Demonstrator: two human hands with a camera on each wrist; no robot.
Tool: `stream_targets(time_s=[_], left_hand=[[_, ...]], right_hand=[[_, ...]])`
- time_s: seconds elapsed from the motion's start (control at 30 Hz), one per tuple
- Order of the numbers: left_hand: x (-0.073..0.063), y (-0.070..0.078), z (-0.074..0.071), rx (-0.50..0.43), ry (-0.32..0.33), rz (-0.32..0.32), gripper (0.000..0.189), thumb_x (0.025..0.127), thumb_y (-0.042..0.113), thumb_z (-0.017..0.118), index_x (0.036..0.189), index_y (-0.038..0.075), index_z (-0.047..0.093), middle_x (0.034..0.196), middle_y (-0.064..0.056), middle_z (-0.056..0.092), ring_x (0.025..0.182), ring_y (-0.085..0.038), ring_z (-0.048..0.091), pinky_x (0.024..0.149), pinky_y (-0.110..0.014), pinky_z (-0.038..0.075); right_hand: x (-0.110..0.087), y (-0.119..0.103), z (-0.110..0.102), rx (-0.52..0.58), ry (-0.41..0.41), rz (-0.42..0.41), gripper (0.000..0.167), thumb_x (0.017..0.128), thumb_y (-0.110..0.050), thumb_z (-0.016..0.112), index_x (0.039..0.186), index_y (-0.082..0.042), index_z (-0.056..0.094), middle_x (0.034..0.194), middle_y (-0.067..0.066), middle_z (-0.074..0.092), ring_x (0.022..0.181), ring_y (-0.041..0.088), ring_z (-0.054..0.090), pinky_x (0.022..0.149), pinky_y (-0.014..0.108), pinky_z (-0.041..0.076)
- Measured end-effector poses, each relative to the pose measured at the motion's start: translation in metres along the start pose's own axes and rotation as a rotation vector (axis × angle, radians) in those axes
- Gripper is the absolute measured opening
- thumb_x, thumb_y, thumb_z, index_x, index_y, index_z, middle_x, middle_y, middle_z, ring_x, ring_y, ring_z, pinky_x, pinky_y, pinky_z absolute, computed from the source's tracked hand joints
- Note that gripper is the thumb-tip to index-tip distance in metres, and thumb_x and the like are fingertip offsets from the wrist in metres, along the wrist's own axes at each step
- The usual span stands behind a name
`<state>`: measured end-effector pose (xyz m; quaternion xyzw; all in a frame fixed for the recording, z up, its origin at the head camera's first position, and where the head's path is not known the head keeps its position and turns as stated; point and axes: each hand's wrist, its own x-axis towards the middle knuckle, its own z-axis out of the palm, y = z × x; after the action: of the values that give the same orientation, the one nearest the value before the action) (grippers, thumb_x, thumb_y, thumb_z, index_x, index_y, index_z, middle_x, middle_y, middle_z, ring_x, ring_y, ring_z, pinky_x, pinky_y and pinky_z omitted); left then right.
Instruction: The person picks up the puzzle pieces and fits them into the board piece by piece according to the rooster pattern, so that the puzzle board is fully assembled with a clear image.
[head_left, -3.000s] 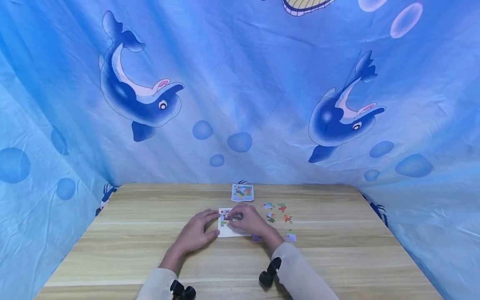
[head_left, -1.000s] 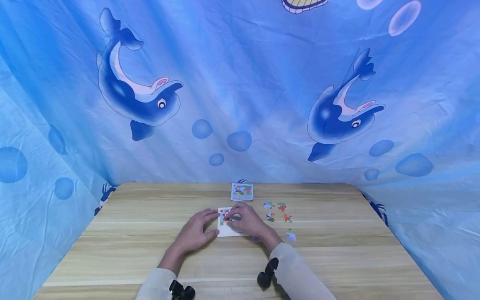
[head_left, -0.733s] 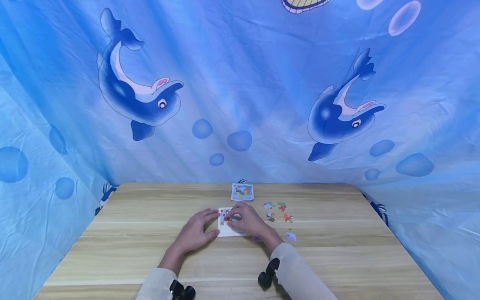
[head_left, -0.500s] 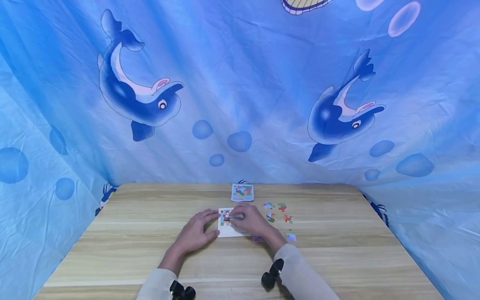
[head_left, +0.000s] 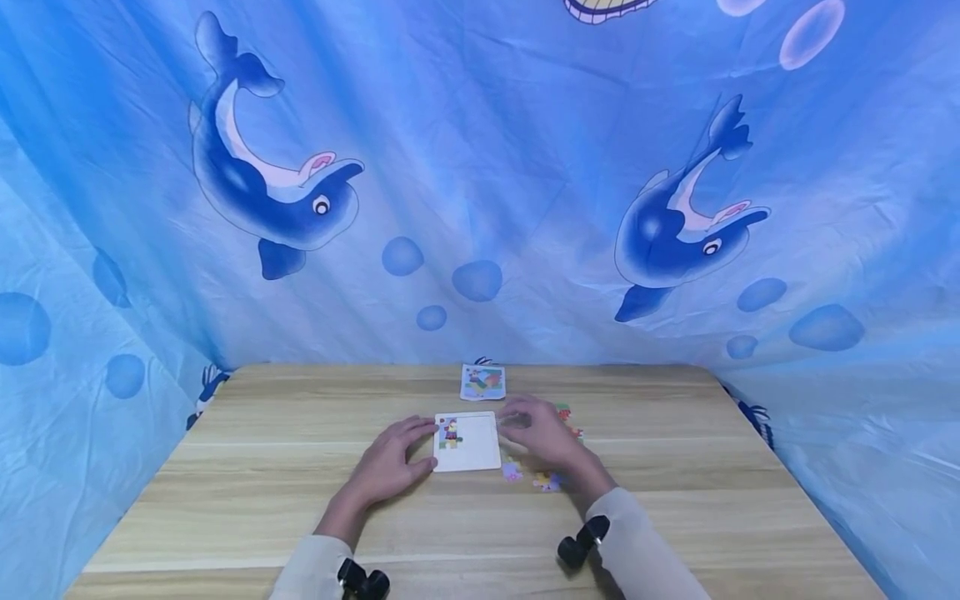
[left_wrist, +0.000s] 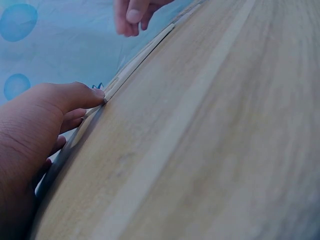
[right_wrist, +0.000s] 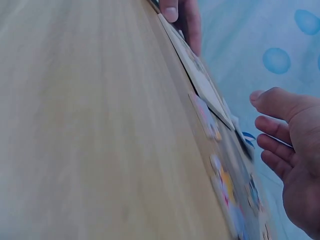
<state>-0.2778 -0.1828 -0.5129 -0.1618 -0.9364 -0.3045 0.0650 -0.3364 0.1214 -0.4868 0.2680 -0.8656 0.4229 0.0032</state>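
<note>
Step in hand looks like filling the white tray (head_left: 476,454), which sits flat just right of the left hand (head_left: 393,454) and left of the right hand (head_left: 542,429). Filled patch (head_left: 450,433) is at the tray's left side, nearest the left fingertips; the rest is bare.

To do it well: brace the tray lightly from the left, no side shove, or the patch could creep. Work outward from the patch's right edge. Check each piece against the picture card (head_left: 483,382), beyond the right fingertips and a bit left. Pinch pieces by their edges, match tab to notch, lower flat, press straight down. Thin pieces, so a nail under the rim should help.

Stock: purple piece (head_left: 512,472) just on the near side of the right fingertips, by the tray corner; yellow-and-blue piece (head_left: 547,482) nearer the person, below the right palm. Red piece (head_left: 562,411) and orange piece (head_left: 577,434) peek out right of that hand.

Grip, left: thumb and fingers spread well apart, tips on the tray's left edge, bracing rather than clamping. Right: thumb apart from loosely bent fingers, raised above the tray's right side, nothing visible between them. Head view blurs that hand, so a tiny piece hidden there can't be fully ruled out.
</note>
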Motion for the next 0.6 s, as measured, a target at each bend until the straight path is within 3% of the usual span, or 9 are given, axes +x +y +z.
stream_targets(time_s=[0.1, 0.23, 0.47, 0.6], left_hand=[[0.000, -0.001, -0.001, 0.004, -0.005, -0.002, 0.056, 0.091, 0.033, 0.074, 0.143, 0.017, 0.063, 0.155, -0.003, 0.055, 0.151, -0.035, 0.042, 0.125, -0.062, 0.031], [0.000, -0.001, -0.001, -0.001, -0.006, 0.001, 0.055, 0.091, 0.033, 0.073, 0.143, 0.017, 0.063, 0.155, -0.004, 0.055, 0.151, -0.035, 0.042, 0.124, -0.063, 0.031], [0.000, -0.001, 0.000, 0.004, -0.005, 0.007, 0.056, 0.092, 0.036, 0.072, 0.143, 0.017, 0.062, 0.155, -0.004, 0.055, 0.150, -0.036, 0.042, 0.124, -0.063, 0.031], [0.001, -0.002, 0.000, 0.008, 0.003, 0.016, 0.056, 0.091, 0.035, 0.073, 0.143, 0.017, 0.063, 0.154, -0.004, 0.056, 0.150, -0.036, 0.043, 0.124, -0.063, 0.031]], right_hand=[[-0.007, 0.002, -0.004, -0.027, -0.017, 0.005, 0.024, 0.092, -0.022, 0.077, 0.114, -0.013, 0.077, 0.122, 0.003, 0.069, 0.118, 0.029, 0.064, 0.101, 0.051, 0.055], [-0.020, 0.002, -0.008, -0.042, -0.037, 0.017, 0.023, 0.091, -0.025, 0.079, 0.113, -0.016, 0.078, 0.120, -0.001, 0.070, 0.122, 0.027, 0.062, 0.106, 0.052, 0.053], [-0.040, 0.002, -0.013, -0.048, -0.100, -0.011, 0.023, 0.091, -0.025, 0.079, 0.113, -0.016, 0.077, 0.115, -0.004, 0.071, 0.110, 0.018, 0.065, 0.095, 0.030, 0.058], [-0.047, 0.003, -0.013, -0.048, -0.115, -0.018, 0.021, 0.089, -0.026, 0.081, 0.109, -0.019, 0.078, 0.114, -0.005, 0.072, 0.109, 0.016, 0.066, 0.095, 0.026, 0.057]])
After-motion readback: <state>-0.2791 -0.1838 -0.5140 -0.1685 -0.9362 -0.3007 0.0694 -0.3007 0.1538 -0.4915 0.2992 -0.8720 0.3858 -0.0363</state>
